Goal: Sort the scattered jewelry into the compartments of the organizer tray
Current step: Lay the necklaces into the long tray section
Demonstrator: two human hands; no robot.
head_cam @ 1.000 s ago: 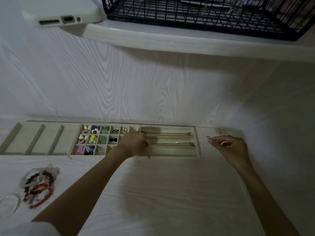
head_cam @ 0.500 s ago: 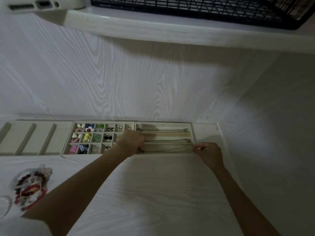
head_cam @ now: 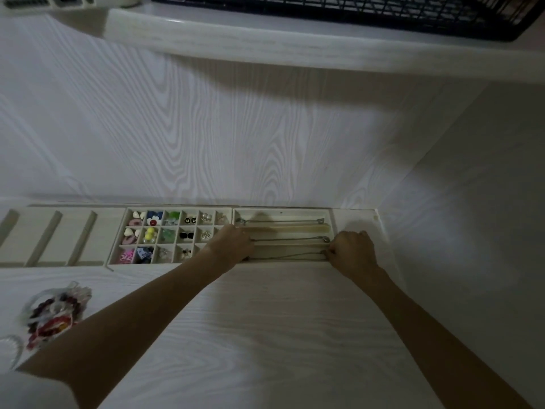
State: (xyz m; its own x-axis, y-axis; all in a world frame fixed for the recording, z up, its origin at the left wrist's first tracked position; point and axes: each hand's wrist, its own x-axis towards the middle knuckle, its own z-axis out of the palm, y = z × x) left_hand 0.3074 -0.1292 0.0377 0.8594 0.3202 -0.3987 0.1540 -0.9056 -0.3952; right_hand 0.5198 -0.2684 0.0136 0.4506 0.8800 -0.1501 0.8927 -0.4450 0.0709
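Left hand (head_cam: 233, 245) and right hand (head_cam: 351, 250) each pinch one end of thin chain (head_cam: 290, 255), stretched taut along nearest long slot of organizer tray (head_cam: 283, 213) at desk's far edge; tension likely prevents tangling. Both grips narrow, closed on chain.

Dim light is falling on a white wood-grain wall (head_cam: 206, 128); a black wire basket (head_cam: 339, 10) is sitting on the shelf (head_cam: 265, 48) above

Pale wood grain and cream compartments

The tabletop (head_cam: 265, 335) is whitish with grey grain; the organizer tray (head_cam: 283, 214) is cream; the wire basket (head_cam: 354, 10) is black.
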